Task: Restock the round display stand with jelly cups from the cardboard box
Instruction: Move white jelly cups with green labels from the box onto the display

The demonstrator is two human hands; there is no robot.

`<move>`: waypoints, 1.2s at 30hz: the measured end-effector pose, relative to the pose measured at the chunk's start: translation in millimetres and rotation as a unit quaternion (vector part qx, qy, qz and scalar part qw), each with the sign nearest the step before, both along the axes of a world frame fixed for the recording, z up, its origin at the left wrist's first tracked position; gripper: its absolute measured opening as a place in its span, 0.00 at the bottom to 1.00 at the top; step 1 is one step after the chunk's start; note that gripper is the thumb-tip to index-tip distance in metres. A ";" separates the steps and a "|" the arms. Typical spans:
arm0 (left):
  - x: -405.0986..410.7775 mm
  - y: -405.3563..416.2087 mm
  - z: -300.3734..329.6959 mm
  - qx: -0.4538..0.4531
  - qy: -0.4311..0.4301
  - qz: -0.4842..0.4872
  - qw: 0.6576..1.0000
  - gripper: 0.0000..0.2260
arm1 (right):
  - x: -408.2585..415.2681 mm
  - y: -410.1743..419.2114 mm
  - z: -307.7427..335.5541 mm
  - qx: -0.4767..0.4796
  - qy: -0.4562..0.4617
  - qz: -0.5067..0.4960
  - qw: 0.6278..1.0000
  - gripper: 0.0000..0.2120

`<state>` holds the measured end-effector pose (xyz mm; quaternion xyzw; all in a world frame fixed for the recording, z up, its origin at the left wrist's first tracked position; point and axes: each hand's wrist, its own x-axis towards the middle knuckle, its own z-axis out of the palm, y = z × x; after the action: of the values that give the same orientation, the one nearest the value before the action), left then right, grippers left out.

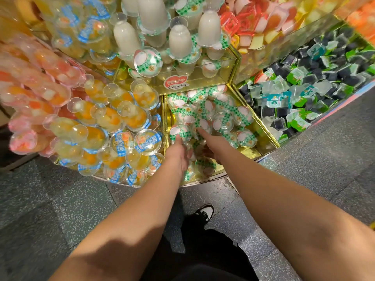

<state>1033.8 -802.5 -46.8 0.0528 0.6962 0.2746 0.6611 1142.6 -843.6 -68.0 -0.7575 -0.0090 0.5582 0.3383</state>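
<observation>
The round display stand has a gold-walled lower compartment (261,126) holding several jelly cups with green-checked lids (223,112). Both my hands reach into the near end of that compartment. My left hand (178,157) lies among the cups with its thumb on the lid of one cup (178,130); its fingers curl down out of sight. My right hand (211,145) is beside it, its forefinger stretched out over the cups and nothing visibly held. More cups (205,167) lie under and between the hands. The cardboard box is not in view.
To the left, a section is piled with orange-and-yellow fruit jelly cups (121,126). To the right is a bin of small dark and green jelly packs (304,94). Above is a shelf with milky white cups (180,39). Below are the speckled floor (60,199) and my shoe (205,212).
</observation>
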 end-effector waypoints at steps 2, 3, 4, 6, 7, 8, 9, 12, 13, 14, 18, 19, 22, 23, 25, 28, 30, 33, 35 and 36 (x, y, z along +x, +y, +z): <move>-8.1 -5.9 10.3 -0.051 -0.140 0.198 0.969 0.28 | 1.3 -11.6 11.3 0.016 -0.011 0.005 1.000 0.43; -14.0 -8.3 15.4 -0.046 -0.141 0.145 0.978 0.32 | 1.9 -18.0 17.4 0.020 -0.016 0.011 1.000 0.39; -18.3 -11.3 27.0 0.005 -0.062 -0.023 0.998 0.36 | 1.4 -24.1 25.8 0.018 -0.028 0.019 0.999 0.37; -29.2 -24.1 43.5 0.013 -0.103 -0.178 0.979 0.28 | -1.3 -34.2 40.7 0.012 -0.062 0.037 0.997 0.34; -35.3 -26.6 50.6 0.016 -0.099 -0.254 0.962 0.19 | -4.7 -38.2 49.0 0.011 -0.084 0.045 0.995 0.29; -44.9 -26.4 60.0 0.038 -0.081 -0.304 0.948 0.13 | -9.9 -42.1 59.5 0.016 -0.107 0.053 0.993 0.23; -54.0 -22.7 67.0 0.060 -0.065 -0.332 0.939 0.08 | -15.4 -44.7 70.4 0.019 -0.129 0.062 0.989 0.16; -90.6 -8.9 102.5 0.144 -0.048 -0.411 0.899 0.03 | -42.9 -46.2 103.3 0.029 -0.224 0.110 0.968 0.11; -107.2 -3.3 114.4 0.177 -0.042 -0.435 0.882 0.05 | -55.3 -43.9 113.6 0.034 -0.260 0.127 0.957 0.12; -126.5 2.0 127.3 0.219 -0.022 -0.464 0.858 0.07 | -71.2 -41.0 127.0 0.037 -0.289 0.140 0.946 0.14; -221.4 31.9 175.3 0.386 0.102 -0.526 0.751 0.03 | -158.1 -21.5 191.8 0.054 -0.377 0.233 0.895 0.10; -247.7 41.5 183.9 0.409 0.144 -0.532 0.727 0.03 | -180.2 -12.7 202.6 0.064 -0.394 0.252 0.881 0.09; -326.4 74.1 202.5 0.431 0.251 -0.528 0.687 0.09 | -248.5 20.8 222.5 0.112 -0.432 0.308 0.840 0.06; -353.0 85.0 206.3 0.433 0.278 -0.523 0.679 0.10 | -271.6 33.0 227.1 0.127 -0.441 0.329 0.825 0.07; -406.3 101.8 214.3 0.432 0.321 -0.514 0.668 0.11 | -317.7 57.0 234.6 0.148 -0.446 0.376 0.799 0.08; -481.0 121.8 224.3 0.407 0.354 -0.495 0.681 0.08 | -379.3 95.7 238.2 0.185 -0.432 0.443 0.764 0.09; -523.6 136.9 225.7 0.393 0.380 -0.481 0.686 0.08 | -415.4 123.1 238.0 0.199 -0.425 0.471 0.747 0.08; -576.6 164.9 221.2 0.374 0.406 -0.456 0.698 0.09 | -463.1 165.5 232.8 0.207 -0.425 0.519 0.712 0.09; -605.9 188.4 214.6 0.361 0.419 -0.443 0.706 0.10 | -490.9 198.3 225.9 0.212 -0.422 0.536 0.699 0.11; -619.0 201.0 210.5 0.356 0.428 -0.440 0.705 0.10 | -504.5 215.5 222.3 0.221 -0.415 0.543 0.696 0.11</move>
<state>414.9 -601.5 163.7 0.6964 0.6525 0.1276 0.2703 638.1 -628.0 154.4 -0.6791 -0.6814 0.2555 0.0960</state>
